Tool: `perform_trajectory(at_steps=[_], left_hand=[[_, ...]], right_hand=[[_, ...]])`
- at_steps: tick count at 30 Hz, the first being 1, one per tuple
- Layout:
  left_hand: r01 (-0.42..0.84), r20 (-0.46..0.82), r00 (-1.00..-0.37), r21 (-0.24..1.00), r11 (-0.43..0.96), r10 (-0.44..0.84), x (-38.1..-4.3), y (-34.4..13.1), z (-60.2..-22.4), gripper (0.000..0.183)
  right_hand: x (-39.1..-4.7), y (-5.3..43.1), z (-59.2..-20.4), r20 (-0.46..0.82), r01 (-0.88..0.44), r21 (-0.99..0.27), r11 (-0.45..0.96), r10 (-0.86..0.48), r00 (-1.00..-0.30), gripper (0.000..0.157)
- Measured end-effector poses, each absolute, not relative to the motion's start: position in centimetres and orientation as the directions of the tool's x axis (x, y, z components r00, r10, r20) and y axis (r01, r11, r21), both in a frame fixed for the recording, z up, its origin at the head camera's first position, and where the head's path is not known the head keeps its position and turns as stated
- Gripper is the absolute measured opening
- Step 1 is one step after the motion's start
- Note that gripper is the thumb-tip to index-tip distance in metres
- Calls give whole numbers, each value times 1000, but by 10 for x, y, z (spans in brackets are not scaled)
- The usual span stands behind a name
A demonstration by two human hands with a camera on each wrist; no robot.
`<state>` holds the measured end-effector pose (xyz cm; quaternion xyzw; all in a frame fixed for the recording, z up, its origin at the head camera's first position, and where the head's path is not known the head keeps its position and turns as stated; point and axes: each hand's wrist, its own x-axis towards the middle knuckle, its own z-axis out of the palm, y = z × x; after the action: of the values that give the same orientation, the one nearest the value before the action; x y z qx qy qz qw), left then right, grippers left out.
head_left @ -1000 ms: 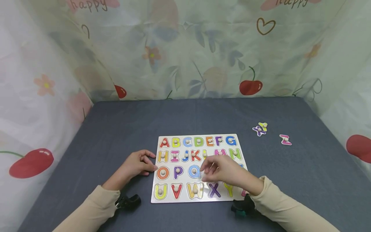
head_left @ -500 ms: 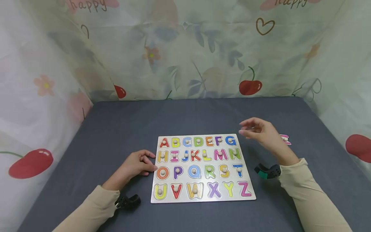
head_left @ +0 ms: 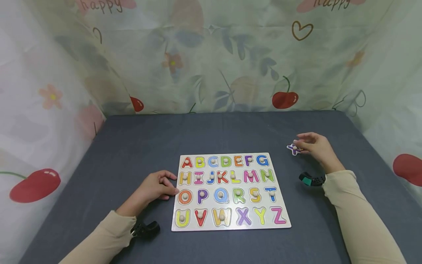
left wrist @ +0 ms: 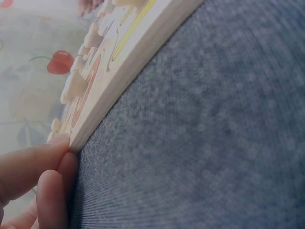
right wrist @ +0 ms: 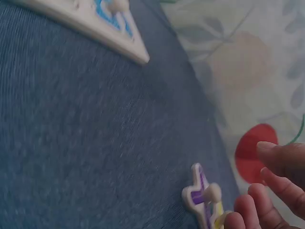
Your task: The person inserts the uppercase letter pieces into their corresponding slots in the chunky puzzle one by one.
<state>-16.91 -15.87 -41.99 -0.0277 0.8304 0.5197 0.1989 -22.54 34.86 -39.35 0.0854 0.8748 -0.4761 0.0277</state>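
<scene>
A white alphabet puzzle board (head_left: 231, 186) lies flat on the dark cloth, most of its letters carrying round knobs. Its X, Y and Z recesses show printed letters without knobs. My left hand (head_left: 159, 185) touches the board's left edge with thumb and fingertips, seen close in the left wrist view. At the right, my right hand (head_left: 318, 148) hovers by the purple X piece (head_left: 293, 149), thumb and fingers apart in the right wrist view. The yellow Y piece (right wrist: 219, 215) lies against the X, mostly hidden by fingers. The pink Z piece is hidden behind the right hand.
The dark cloth (head_left: 148, 139) covers the table. Patterned curtains (head_left: 211, 73) stand behind it and at both sides. Black wrist straps with devices, one near the left wrist (head_left: 145, 230) and one near the right wrist (head_left: 312, 179), hang just above the cloth.
My right hand has moved from over the board to the far right, by the loose letter pieces. The left hand has stayed at the board's edge.
</scene>
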Motion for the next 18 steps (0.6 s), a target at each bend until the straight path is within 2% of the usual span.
perform_trajectory(at_steps=[9,18], left_hand=[[-255,-358,-922,851,459,151,-169,-158,-421,47],[-257,-358,-923,846,467,140,-169,-158,-421,48]], right_hand=[[-231,356,-406,-237,261,-763,591,121,-964,51],[-233,356,-408,-227,256,-708,658,132,-965,46]])
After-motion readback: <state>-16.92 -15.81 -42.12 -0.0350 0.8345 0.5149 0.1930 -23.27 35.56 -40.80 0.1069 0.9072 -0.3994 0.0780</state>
